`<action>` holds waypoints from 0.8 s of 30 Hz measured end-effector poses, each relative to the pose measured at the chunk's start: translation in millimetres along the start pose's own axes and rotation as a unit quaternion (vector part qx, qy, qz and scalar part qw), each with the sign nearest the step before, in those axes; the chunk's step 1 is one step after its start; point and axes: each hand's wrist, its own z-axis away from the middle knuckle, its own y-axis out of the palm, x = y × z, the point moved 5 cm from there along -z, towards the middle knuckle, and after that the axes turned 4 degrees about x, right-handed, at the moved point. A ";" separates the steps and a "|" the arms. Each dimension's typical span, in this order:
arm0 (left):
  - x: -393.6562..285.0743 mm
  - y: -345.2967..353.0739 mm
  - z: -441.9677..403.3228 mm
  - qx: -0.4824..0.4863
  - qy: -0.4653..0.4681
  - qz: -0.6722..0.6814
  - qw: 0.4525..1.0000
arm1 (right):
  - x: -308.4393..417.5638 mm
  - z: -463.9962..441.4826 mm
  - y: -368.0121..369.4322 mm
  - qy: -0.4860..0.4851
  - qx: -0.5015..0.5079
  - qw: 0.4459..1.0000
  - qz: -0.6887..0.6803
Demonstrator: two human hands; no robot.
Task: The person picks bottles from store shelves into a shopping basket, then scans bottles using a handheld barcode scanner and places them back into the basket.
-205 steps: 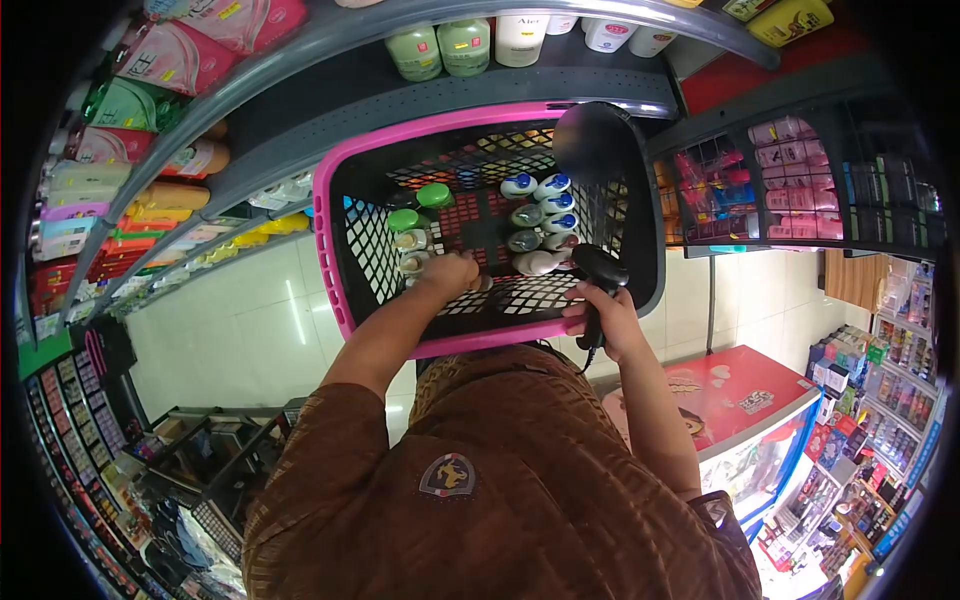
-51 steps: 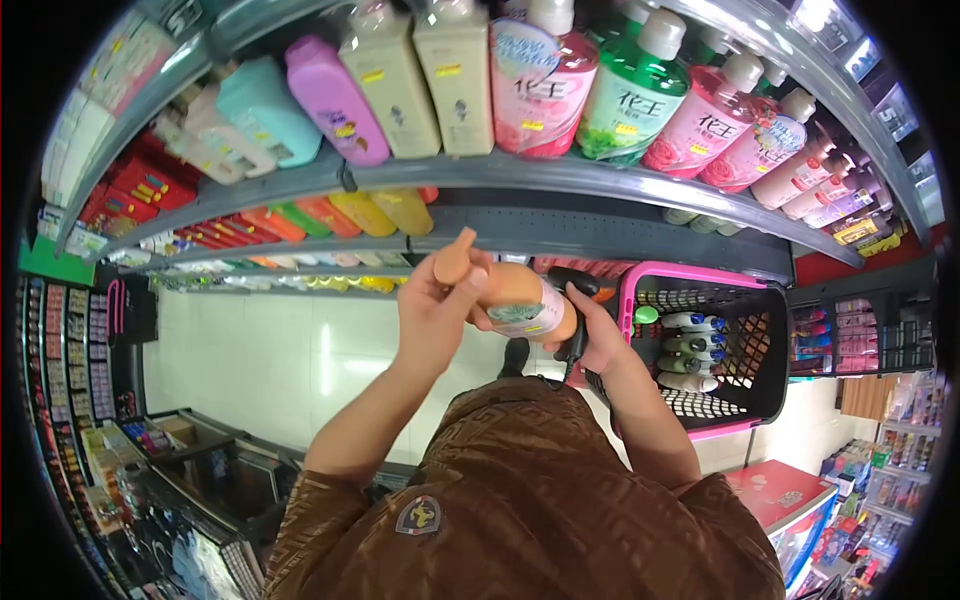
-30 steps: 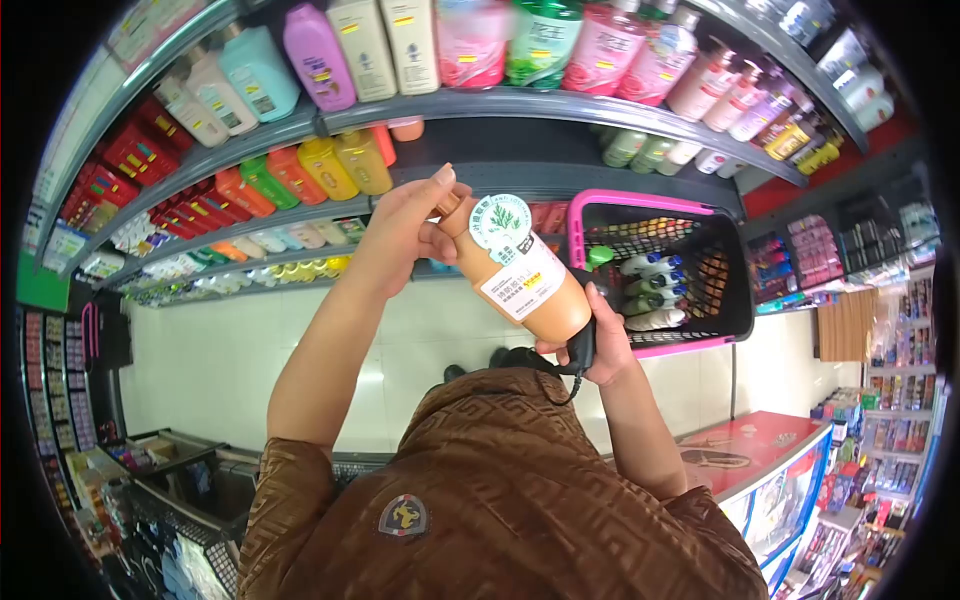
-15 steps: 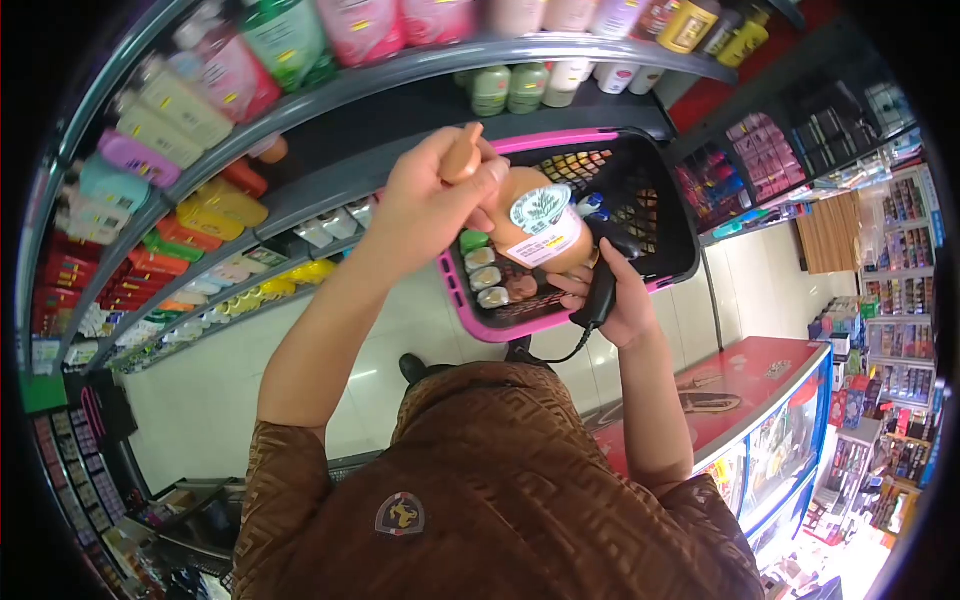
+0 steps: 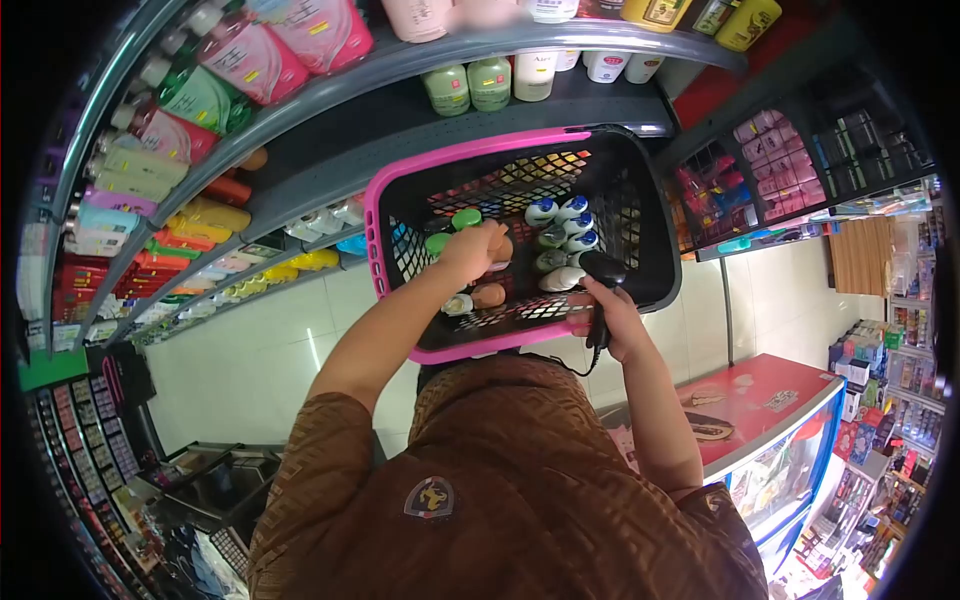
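Inside the pink-rimmed black plastic mesh basket (image 5: 470,148), the left hand (image 5: 466,254) has its grip closed on a tan bottle (image 5: 503,249); a crooked release could topple green-capped bottles (image 5: 466,218). Over the basket's near side, the right hand (image 5: 622,325) holds a black scanner (image 5: 604,268).

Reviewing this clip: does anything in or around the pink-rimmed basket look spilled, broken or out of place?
Nothing clearly stands out. The basket shows no visible spill or breakage, and the right hand grips the corded black scanner. The left hand partly hides the bottles beneath it, so those cannot be fully checked.
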 end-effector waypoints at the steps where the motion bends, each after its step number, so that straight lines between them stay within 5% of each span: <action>1: 7.3 11.3 -4.1 0.003 0.001 -0.004 1.000 | 0.0 -1.1 -2.2 0.000 0.000 1.000 -0.005; 14: 81.5 109.2 -15.8 0.112 -0.089 -0.106 0.984 | -3.2 -20.4 -16.7 0.063 0.040 0.997 -0.017; 24: 75.6 100.0 -15.2 0.175 -0.163 -0.062 0.969 | -6.4 -23.4 -17.1 0.073 0.044 0.996 -0.005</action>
